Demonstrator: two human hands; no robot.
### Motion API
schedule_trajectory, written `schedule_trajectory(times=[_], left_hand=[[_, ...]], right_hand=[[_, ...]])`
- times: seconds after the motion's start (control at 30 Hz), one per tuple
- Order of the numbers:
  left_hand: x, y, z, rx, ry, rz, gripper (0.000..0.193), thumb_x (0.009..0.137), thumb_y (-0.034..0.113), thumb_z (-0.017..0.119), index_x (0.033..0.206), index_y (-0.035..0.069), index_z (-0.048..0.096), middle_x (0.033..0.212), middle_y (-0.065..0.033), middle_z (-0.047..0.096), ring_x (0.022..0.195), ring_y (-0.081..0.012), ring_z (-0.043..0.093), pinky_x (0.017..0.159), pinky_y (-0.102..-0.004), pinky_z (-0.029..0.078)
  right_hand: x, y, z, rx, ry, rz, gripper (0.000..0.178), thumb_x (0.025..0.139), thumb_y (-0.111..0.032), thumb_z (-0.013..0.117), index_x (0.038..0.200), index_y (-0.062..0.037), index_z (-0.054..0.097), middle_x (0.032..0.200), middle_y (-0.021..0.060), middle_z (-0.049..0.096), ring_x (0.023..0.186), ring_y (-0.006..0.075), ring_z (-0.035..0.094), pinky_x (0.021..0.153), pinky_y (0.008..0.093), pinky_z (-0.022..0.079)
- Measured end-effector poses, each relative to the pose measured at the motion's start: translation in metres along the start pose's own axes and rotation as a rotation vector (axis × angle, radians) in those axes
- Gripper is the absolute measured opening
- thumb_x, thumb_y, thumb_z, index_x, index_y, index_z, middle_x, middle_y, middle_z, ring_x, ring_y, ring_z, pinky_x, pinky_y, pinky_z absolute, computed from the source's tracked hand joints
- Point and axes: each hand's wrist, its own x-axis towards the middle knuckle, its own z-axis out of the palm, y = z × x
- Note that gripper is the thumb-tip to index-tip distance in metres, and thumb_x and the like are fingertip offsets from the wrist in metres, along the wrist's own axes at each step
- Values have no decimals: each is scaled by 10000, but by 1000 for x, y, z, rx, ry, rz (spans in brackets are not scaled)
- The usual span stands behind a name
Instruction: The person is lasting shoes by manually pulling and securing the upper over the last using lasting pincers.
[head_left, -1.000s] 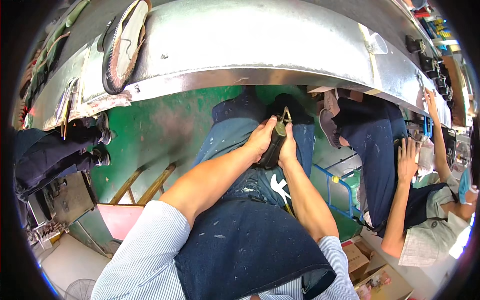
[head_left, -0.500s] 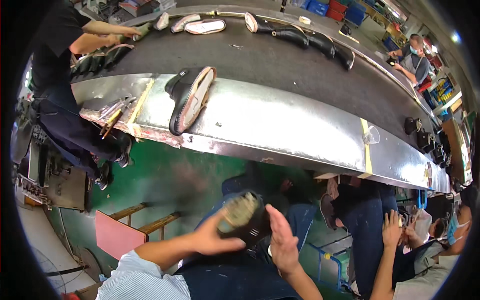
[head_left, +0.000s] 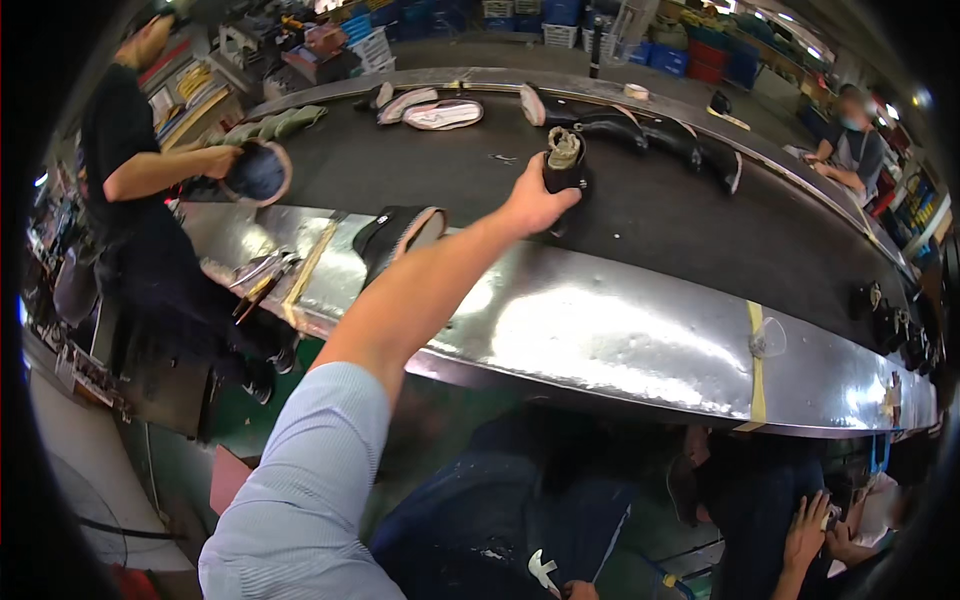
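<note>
My left arm reaches out across the metal table edge. At its end my left hand [head_left: 538, 200] is closed around the heel part of a black shoe [head_left: 572, 184], whose opening shows a dull yellowish-grey shoe last [head_left: 563, 150]. The shoe is at the dark belt surface; whether it touches cannot be told. Another black shoe [head_left: 378, 240] with a pale sole lies on its side on the metal edge, partly behind my forearm. At the bottom edge, my right hand [head_left: 579, 590] is only partly visible, beside a silver hammer-headed metal tool [head_left: 542, 568] that it appears to grip.
Black boots [head_left: 612, 128] and pale-soled shoes [head_left: 445, 114] line the belt's far side. Hand tools [head_left: 265, 272] lie at the metal edge's left, a clear plastic cup [head_left: 768, 338] at its right. One person stands left holding a round dark object [head_left: 258, 174]; others work on the right.
My left hand has carried the black shoe from my lap forward to the belt. My right hand has dropped to the bottom edge, where the silver tool now shows. The view has tilted up.
</note>
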Motion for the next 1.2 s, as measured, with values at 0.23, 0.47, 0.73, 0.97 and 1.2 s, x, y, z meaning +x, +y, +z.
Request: schedule_trajectory(times=[0.23, 0.47, 0.73, 0.97, 1.2], left_hand=[[13, 2, -55, 1210, -503, -155, 685, 736, 504, 767, 1173, -6, 630, 1293, -188, 595, 1234, -345, 539, 984, -479, 468], [6, 35, -169, 1115, -702, -702, 644, 737, 507, 742, 1186, 50, 678, 1179, -143, 669, 1051, -294, 623, 896, -422, 486], [-51, 22, -220, 184, -463, -673, 487, 812, 336, 699, 1177, 17, 650, 1049, -121, 679, 912, -240, 661, 815, -360, 526], [-226, 82, -148, -664, -277, -360, 872, 776, 559, 709, 1403, 6, 461, 1354, -140, 528, 1190, -228, 544, 1005, -354, 434], [-372, 72, -49, -392, -603, -206, 655, 840, 226, 718, 1423, 87, 455, 1563, -167, 250, 1449, -312, 252, 1147, -421, 237]], right_hand=[[-256, -249, -42, 653, -189, -416, 310, 888, -231, 573, 1154, -78, 525, 1160, 161, 487, 1036, 361, 524, 868, 443, 426], [-279, -237, 26, 820, -336, -630, 224, 888, -188, 552, 1086, -82, 559, 1010, 185, 587, 932, 416, 607, 776, 501, 511], [-288, -236, 36, 1007, -429, -561, 251, 876, -193, 644, 1056, -22, 607, 984, 149, 616, 896, 334, 633, 780, 429, 518], [-264, -183, 92, 2416, -1064, 118, 404, 831, -98, 626, 1221, -18, 557, 970, 139, 636, 811, 248, 635, 701, 363, 539], [-269, -222, 29, 1860, -644, -135, 423, 953, -81, 538, 1355, 3, 434, 983, 133, 629, 802, 189, 615, 720, 312, 502]])
